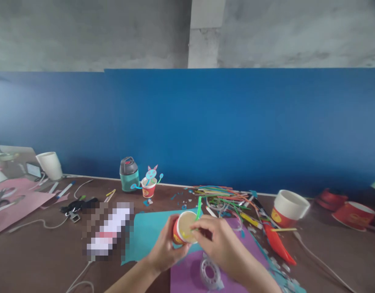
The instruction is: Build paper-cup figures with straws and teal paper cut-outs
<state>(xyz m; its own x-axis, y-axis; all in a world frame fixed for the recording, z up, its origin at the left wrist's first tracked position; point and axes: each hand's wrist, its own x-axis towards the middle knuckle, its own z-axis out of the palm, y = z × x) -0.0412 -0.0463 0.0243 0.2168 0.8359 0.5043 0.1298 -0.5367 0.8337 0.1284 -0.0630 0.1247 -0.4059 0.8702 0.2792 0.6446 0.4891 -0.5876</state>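
Observation:
My left hand [167,248] wraps around a small red and white paper cup [176,234], tilted so that its pale round opening faces me. At the cup's right side my right hand [213,236] is closed, thumb and fingertips pinched together over the opening. A bright green straw [199,206] rises from behind those fingers by the rim; its lower end is hidden. Something small and yellow shows inside the cup. Below the hands, a roll of clear tape [210,273] lies on purple paper [184,276], beside a turquoise sheet [143,232].
A cup with a blue paper cat figure [149,189] stands at the back beside a teal canister [129,175]. Colourful straws [224,195] lie in a heap. Rightward are a red-handled tool [279,244] and white paper cups [291,203]. Keys [74,215] lie left.

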